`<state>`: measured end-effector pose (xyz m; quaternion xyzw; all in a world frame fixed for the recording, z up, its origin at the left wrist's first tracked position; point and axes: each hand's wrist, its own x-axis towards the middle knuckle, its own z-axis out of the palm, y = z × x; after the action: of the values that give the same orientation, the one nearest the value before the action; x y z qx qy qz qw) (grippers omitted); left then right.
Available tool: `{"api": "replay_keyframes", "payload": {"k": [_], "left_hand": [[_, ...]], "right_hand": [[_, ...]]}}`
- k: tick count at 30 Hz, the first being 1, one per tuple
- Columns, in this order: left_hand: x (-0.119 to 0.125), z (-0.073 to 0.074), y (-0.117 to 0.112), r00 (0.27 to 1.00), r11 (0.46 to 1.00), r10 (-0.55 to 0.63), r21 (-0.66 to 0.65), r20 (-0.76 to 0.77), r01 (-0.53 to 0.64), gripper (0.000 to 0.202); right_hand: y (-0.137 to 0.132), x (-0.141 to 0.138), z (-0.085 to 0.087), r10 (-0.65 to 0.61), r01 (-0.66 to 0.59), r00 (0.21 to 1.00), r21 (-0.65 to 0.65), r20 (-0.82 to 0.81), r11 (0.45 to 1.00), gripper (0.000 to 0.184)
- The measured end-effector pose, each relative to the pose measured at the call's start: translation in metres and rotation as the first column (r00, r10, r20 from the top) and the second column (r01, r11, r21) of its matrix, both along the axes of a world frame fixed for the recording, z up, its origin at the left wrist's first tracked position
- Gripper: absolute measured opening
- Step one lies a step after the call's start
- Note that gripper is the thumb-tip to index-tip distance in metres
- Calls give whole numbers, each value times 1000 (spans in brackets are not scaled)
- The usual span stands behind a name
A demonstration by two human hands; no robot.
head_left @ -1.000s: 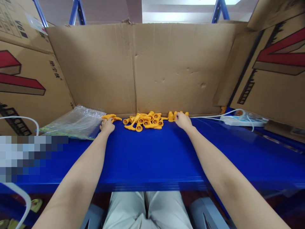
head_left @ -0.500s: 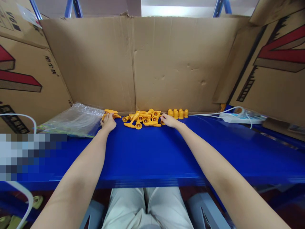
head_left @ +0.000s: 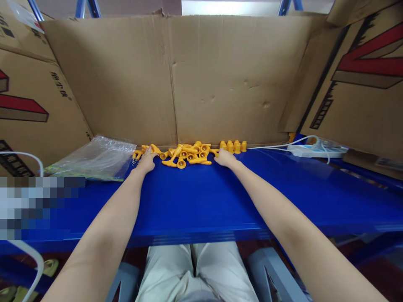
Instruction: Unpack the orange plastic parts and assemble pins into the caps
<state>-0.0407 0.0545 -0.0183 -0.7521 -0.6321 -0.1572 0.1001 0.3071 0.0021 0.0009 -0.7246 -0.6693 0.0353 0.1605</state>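
Observation:
At the back left of the blue table, my left hand [head_left: 146, 161] is closed around a yellow plastic handle [head_left: 155, 149], which shows past its fingers. More yellow handles with thin metal spirals [head_left: 134, 161] lie beside that hand, partly covered by it. A heap of yellow T-shaped handles and bell-shaped cups [head_left: 190, 156] lies between my hands. My right hand [head_left: 226, 158] is closed at the heap's right end, on a yellow T-handled piece [head_left: 215, 152] whose far part the fingers hide. Just behind it stand several yellow caps [head_left: 236, 147] in a row.
Clear plastic bags [head_left: 97, 157] lie left of my left hand. A tall cardboard sheet [head_left: 220, 79] closes off the back, with printed cartons [head_left: 368, 92] at the sides. On the right rests a white power strip [head_left: 315, 151] with cables. The blue table's [head_left: 195, 197] front edge is near my lap.
My right hand has drawn slightly right, away from the heap, with a yellow piece at its fingertips. My left hand has turned a little rightward, and a yellow handle now shows past its fingers.

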Motion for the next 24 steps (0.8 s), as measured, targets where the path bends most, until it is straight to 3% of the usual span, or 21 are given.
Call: {"api": "replay_keyframes", "payload": {"k": [3, 9, 14, 19, 22, 24], "left_hand": [[1, 0, -3, 999, 1000, 11, 16, 48, -12, 52], [10, 5, -12, 991, 998, 29, 50, 130, -36, 32], [20, 15, -16, 974, 971, -102, 231, 201, 54, 29], [46, 37, -38, 928, 865, -350, 425, 127, 268, 42], [66, 49, -55, 870, 764, -492, 491, 23, 419, 56], [79, 54, -63, 844, 725, -535, 494, -35, 480, 59]], "right_hand": [[4, 4, 1, -22, 21, 999, -25, -28, 999, 38], [7, 12, 6, -99, 115, 988, 137, -117, 984, 46], [-6, 8, 14, -138, 135, 990, 229, -4, 964, 34], [-15, 0, 22, -73, -43, 977, 526, 199, 850, 39], [-17, -7, 26, 27, -206, 958, 617, 286, 759, 42], [-19, -14, 28, 123, -343, 923, 633, 365, 695, 39]]}}
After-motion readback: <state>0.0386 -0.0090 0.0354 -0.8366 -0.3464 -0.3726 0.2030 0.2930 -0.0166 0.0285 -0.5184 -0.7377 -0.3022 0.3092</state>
